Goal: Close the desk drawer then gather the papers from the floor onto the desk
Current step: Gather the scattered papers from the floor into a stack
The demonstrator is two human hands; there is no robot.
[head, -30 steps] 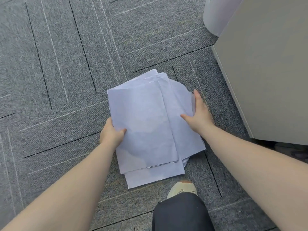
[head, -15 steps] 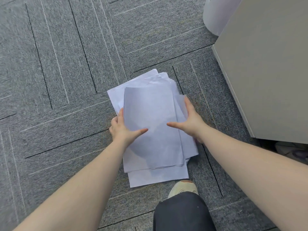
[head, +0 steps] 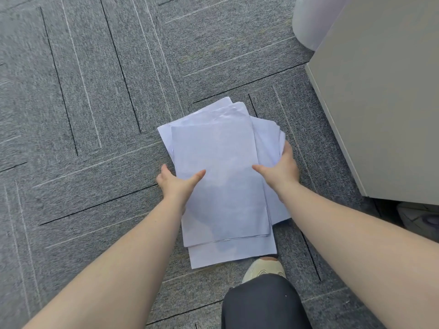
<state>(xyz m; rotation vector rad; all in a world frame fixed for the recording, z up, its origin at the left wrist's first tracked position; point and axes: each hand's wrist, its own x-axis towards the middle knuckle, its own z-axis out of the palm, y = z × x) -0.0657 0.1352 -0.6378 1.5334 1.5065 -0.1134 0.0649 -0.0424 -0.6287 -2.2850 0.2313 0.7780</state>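
Observation:
A loose stack of white papers lies on the grey carpet in the middle of the head view, its sheets fanned unevenly. My left hand grips the stack's left edge, thumb on top. My right hand grips the right edge, thumb on the top sheet and fingers curled under several sheets. The desk's pale side panel rises at the right. No drawer is in view.
A white rounded bin stands at the top right behind the desk. My knee in dark trousers and a light shoe are just below the papers. Grey carpet tiles spread to the left.
Both hands have pushed the spread sheets inward into a narrower stack. The left hand now holds the stack's left edge, and the right hand has slid round its right edge.

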